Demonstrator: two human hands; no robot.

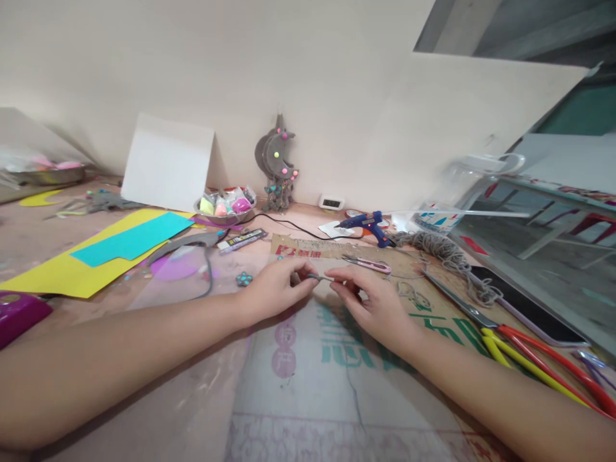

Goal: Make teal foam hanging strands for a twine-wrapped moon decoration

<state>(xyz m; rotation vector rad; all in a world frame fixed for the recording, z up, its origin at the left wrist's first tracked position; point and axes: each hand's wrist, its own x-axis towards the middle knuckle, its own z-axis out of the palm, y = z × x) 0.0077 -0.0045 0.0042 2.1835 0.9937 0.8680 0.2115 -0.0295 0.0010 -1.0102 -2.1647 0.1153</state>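
in the head view, your left hand and right hand each have a fingertip grip pinched on a grey strand, held between them over the printed cardboard on the worktop. it looks thin, thicker and darker toward your left.

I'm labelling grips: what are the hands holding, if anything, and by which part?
A thin grey strand, pinched by the left hand and right hand on either side of a short visible stretch; whether those are its ends cannot be told.
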